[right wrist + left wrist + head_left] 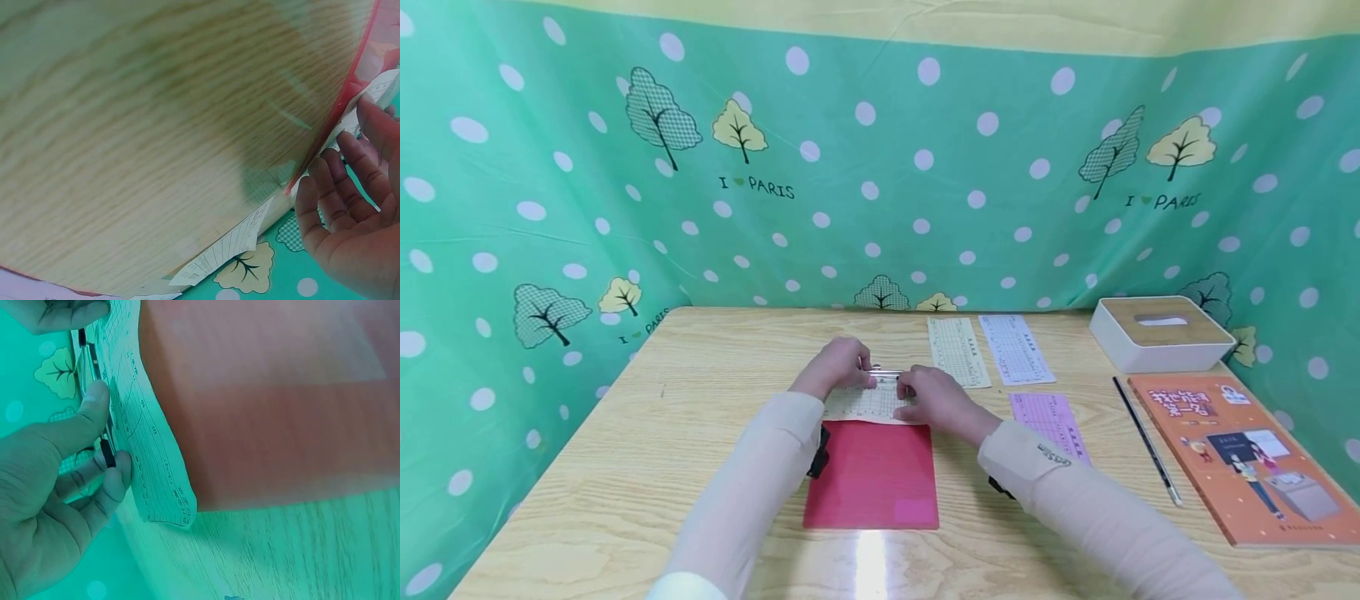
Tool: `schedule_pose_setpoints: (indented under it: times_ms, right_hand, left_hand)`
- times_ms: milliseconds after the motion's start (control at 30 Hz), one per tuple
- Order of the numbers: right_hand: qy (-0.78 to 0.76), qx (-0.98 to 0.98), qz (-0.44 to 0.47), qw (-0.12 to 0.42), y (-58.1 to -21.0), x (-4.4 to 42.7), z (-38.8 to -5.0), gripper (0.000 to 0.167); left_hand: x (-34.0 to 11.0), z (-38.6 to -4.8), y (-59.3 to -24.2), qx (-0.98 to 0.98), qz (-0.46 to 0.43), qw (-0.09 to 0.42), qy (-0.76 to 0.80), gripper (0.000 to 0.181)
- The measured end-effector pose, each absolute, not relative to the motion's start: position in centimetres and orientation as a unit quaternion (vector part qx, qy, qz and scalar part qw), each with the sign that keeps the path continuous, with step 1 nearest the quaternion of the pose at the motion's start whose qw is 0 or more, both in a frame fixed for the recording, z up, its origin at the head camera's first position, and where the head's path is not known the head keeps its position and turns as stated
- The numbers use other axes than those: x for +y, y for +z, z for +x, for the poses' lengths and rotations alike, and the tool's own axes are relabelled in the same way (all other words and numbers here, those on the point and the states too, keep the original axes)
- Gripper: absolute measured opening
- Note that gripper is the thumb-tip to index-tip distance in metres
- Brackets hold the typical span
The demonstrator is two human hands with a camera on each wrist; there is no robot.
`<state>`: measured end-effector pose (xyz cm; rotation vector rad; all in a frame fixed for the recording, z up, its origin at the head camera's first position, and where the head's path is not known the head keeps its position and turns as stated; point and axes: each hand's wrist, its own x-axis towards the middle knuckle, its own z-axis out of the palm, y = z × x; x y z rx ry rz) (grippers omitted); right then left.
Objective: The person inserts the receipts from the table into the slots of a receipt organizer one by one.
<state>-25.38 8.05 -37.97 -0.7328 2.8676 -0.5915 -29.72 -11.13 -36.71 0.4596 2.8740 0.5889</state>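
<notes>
Both thumb and fingers of the left hand [838,367] pinch the metal clip [887,373], the half-curled right hand [943,400] holding the paper slip [861,406] atop the red clipboard [876,479], where keeping the slip flat should seat it squarely.

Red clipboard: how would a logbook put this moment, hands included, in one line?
left hand: grips metal clip | right hand: touches printed sheet | sheet: across top of red clipboard | clamped: cannot tell

The wooden table [700,375] carries what seems a red clipboard [876,475], three paper slips [1017,350], a pencil [1147,442], and, toward its right edge, a book [1240,458] and tissue box [1161,335].
</notes>
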Motion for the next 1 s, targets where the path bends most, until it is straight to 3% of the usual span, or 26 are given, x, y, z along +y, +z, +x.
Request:
schedule_pose_setpoints:
  times_ms: [600, 800, 1000]
  right_hand:
    - [-0.2, 0.947, -0.243, 0.057, -37.82, 8.01, -25.11, 0.022]
    - [-0.2, 0.945, -0.25, 0.061, -37.76, 7.95, -25.01, 0.034]
    - [-0.194, 0.945, -0.254, 0.066, -37.74, 7.84, -25.08, 0.035]
  left_hand:
    - [-10.64, -29.34, -36.81, 0.966, 0.132, 0.093, 0.202, 0.023]
    - [-10.69, -29.23, -36.45, 0.966, 0.146, 0.085, 0.195, 0.021]
    - [-10.74, -29.39, -36.25, 0.964, 0.138, 0.094, 0.205, 0.017]
